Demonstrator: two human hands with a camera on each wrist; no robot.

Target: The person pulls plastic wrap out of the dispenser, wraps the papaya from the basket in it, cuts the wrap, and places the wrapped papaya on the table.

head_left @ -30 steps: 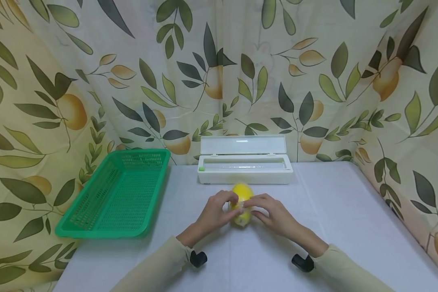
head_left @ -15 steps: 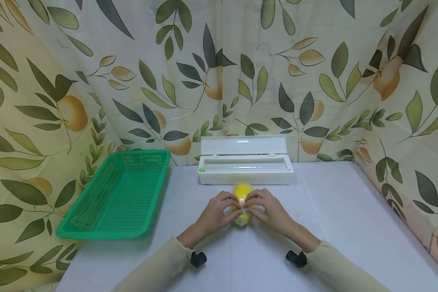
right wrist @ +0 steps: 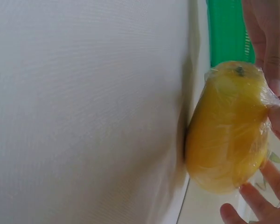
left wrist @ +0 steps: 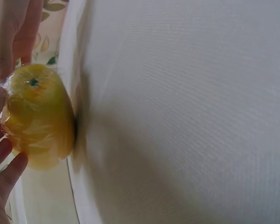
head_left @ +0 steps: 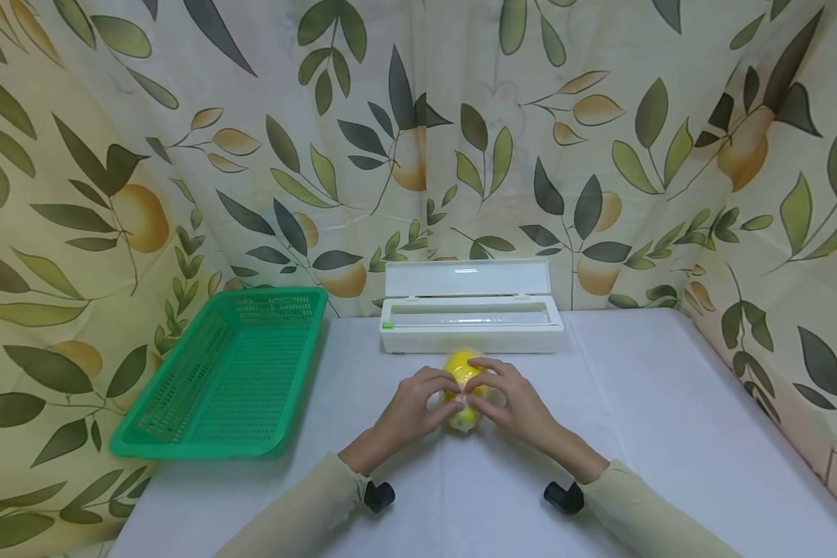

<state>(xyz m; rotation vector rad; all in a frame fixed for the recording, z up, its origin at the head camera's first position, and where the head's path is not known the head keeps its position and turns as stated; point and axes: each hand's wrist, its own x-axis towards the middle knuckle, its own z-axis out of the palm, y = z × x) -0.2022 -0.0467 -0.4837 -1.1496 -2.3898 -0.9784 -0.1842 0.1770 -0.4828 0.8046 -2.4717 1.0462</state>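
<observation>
On the table, close in front of a white box, lies an oval yellow fruit [head_left: 463, 364] wrapped in clear cling film [right wrist: 214, 72]. Both wrist views show the fruit's dark stem spot and the film's wrinkles. My left hand [head_left: 410, 397] pinches film on top of the fruit between thumb and fingertips. From the other side my right hand [head_left: 516, 399] does the same, its fingertips nearly meeting those of the left, with one finger stretched out over the fruit. The fingertips cover the spot where the film gathers.
Behind the fruit stands the white cling film box [head_left: 470, 341], its lid raised and a roll inside. A green plastic basket [head_left: 272, 446] sits at the left of the white-covered table [head_left: 669, 434]. A leaf-patterned curtain [head_left: 474, 155] surrounds the back and sides.
My right hand has shifted left to meet the left hand at the film, and one of its fingers has since stretched out over the fruit. The left hand has barely moved.
</observation>
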